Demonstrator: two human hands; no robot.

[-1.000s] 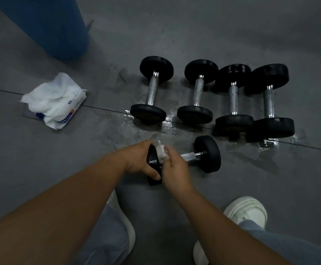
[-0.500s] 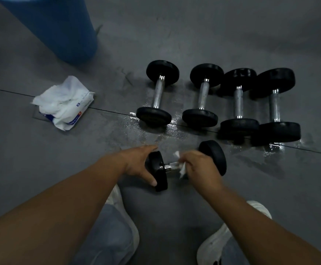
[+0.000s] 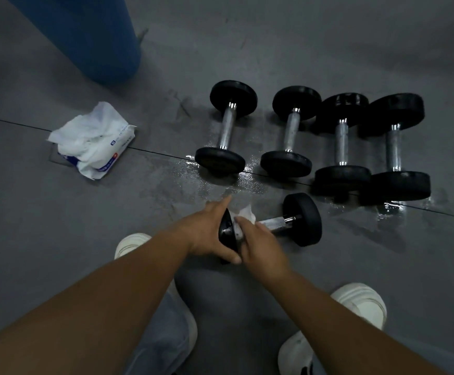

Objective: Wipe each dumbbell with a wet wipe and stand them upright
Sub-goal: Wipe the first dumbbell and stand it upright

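- Five dumbbells in all were on the grey floor (image 3: 328, 36). A row of four (image 3: 290, 131) lay side by side with handles pointing away from the person, and the two on the right were crowded together.
- The fifth dumbbell (image 3: 303, 220) lay crosswise just in front of that row, between the person's hands.
- The left hand (image 3: 209, 234) was wrapped round its left weight, thumb underneath, index finger stuck out straight.
- The right hand (image 3: 262, 240) had its fingers curled on a white wet wipe (image 3: 246, 213), pressed against the inner side of that same weight where the handle starts. It was a bit blurry there tbh.
- The wipes pack (image 3: 93, 142) sat open well off to the left, near a blue cylinder (image 3: 90, 36).
- Wet patches (image 3: 215, 182) shone on the floor around the row.
- White shoes (image 3: 361, 304) poked in at the bottom.
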